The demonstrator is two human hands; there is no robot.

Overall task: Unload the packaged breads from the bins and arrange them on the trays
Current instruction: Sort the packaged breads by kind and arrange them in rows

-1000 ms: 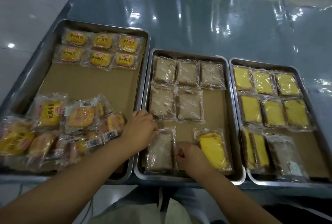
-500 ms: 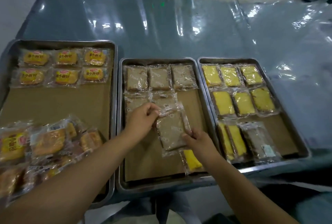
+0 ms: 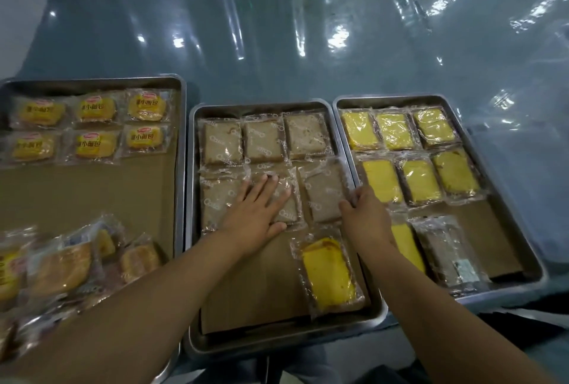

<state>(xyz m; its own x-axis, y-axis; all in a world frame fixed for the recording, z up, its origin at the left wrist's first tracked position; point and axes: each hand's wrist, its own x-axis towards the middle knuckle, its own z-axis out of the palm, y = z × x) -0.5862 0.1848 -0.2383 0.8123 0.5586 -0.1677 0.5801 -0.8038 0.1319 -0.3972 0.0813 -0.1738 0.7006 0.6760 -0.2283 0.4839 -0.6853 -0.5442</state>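
Three metal trays lined with brown paper stand side by side. The middle tray [image 3: 192,229] holds two rows of brown packaged bread. My left hand [image 3: 257,209] lies flat, fingers straight, on the middle packet of the second row [image 3: 284,205]. My right hand [image 3: 365,219] pinches the right edge of the brown packet [image 3: 326,196] at the end of that row, which lies on the tray. A yellow cake packet [image 3: 328,276] lies loose near the tray's front right.
The left tray [image 3: 181,168] carries two rows of yellow bun packets at the back and a loose heap [image 3: 67,266] in front. The right tray [image 3: 505,199] holds rows of yellow cake and a brown packet [image 3: 446,254]. Clear plastic sheeting [image 3: 308,29] covers the table behind.
The brown packet that both hands held above the middle tray now lies at the right end of the second row. My left hand has let go and lies flat on the neighbouring packet.
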